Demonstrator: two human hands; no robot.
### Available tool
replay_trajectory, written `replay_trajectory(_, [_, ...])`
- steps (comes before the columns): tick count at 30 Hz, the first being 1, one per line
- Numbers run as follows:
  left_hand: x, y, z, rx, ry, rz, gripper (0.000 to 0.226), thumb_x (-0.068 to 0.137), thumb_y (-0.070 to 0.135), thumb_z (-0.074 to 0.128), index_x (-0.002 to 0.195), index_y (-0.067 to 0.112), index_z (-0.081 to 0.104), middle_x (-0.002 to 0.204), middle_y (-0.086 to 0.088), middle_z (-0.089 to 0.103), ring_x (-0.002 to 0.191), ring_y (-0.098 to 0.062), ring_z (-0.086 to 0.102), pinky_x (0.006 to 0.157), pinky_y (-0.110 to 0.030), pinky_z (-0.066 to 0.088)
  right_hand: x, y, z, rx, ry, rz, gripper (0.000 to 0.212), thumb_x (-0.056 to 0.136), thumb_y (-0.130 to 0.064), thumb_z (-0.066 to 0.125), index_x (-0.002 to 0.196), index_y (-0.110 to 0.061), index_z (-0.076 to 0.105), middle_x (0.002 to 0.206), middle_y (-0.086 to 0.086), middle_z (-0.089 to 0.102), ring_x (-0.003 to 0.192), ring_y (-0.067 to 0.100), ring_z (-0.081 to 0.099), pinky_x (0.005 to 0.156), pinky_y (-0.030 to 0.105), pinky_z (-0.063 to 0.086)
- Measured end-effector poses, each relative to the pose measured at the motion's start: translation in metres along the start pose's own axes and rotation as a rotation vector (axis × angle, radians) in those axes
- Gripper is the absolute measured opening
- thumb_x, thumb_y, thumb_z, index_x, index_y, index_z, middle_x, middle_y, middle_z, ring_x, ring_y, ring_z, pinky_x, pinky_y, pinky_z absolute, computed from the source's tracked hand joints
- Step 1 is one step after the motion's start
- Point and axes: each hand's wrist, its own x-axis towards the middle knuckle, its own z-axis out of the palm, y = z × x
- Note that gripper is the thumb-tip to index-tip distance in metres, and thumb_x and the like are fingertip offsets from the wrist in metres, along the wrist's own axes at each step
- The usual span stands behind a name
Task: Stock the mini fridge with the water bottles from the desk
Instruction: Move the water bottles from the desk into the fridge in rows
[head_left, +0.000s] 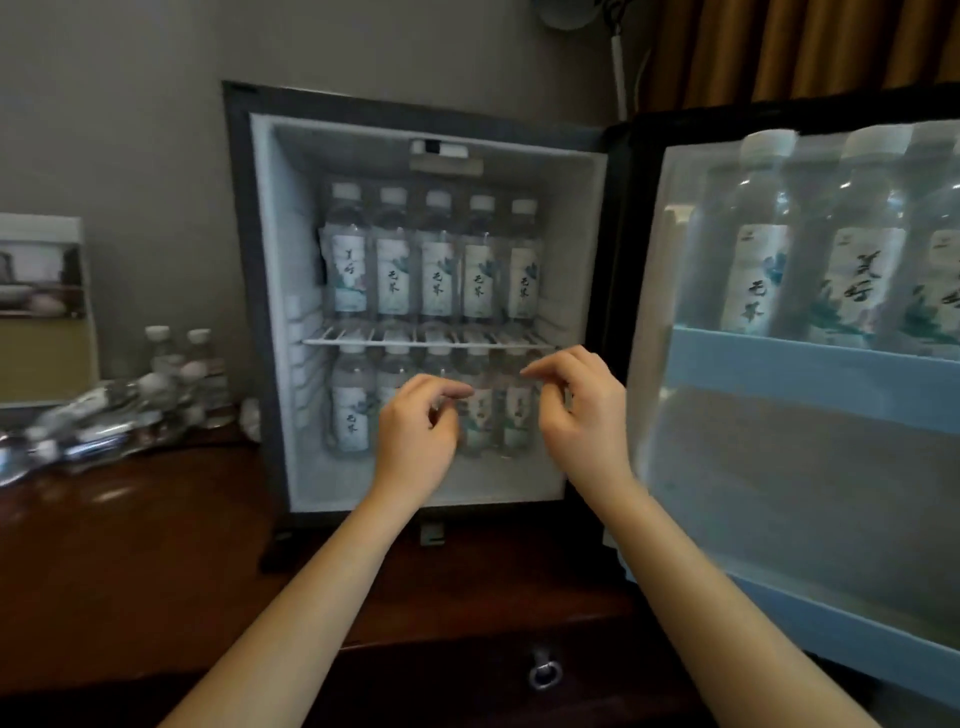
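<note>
Closest in, 2 bare forearms stretched over the dark wooden surface (156, 545), with a ring pull (544, 673) on the drawer front below. Further on, left hand (415, 423) and right hand (584, 410) side by side at the mouth of the mini fridge (260, 312), level with its lower compartment. Fingers (447, 391) of both loosely curled, thumb close to forefinger, gripping nothing; no telling whether a fingertip brushes a bottle behind. At right, the open door (779, 467), with door bottles (852, 254) upright in its top rack. Inside, a lower row (350, 415) of water bottles standing under the wire shelf (431, 342), and an upper row (436, 265) of 5 standing on it. Off to the left, beside the fridge, a heap of bottles (104, 421) on the surface, most lying down, 2 upright near the wall. Judging from that: between placements, stocking well along but not finished. Next move calls for taking an empty hand left to the heap, closing round 1 bottle, then finding free room, perhaps lower in the door or in front of a row.
</note>
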Motion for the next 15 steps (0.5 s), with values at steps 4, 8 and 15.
replay_trajectory(4, [-0.013,-0.042,-0.056,0.095,0.05,-0.174,0.044,0.082,-0.011,0.051,0.081,0.031,0.065,0.084,0.018,0.054,0.065,-0.009,0.061,0.065,-0.038,0.057,-0.012,-0.009,0.065,0.126,-0.157,0.114,0.023,0.073,0.012,0.048,0.078,0.0,0.067,0.081,0.014,0.065,0.082,0.032,0.061,0.074,0.037,0.046])
replay_trajectory(8, [-0.028,-0.075,-0.111,0.219,0.095,-0.264,0.041,0.084,-0.008,0.05,0.079,0.03,0.064,0.083,0.017,0.054,0.055,-0.001,0.06,0.056,-0.022,0.051,-0.031,-0.03,0.126,0.231,-0.311,0.182,0.025,0.073,0.015,0.05,0.079,0.002,0.069,0.084,0.017,0.068,0.084,0.031,0.062,0.071,0.022,0.037])
replay_trajectory(15, [-0.051,-0.127,-0.187,0.347,0.123,-0.432,0.04,0.09,0.001,0.051,0.075,0.037,0.061,0.088,0.013,0.057,0.051,0.002,0.06,0.05,-0.012,0.046,-0.059,-0.068,0.209,0.331,-0.597,0.205,0.029,0.078,0.007,0.048,0.087,-0.007,0.072,0.092,0.012,0.068,0.088,0.025,0.061,0.07,0.02,0.037])
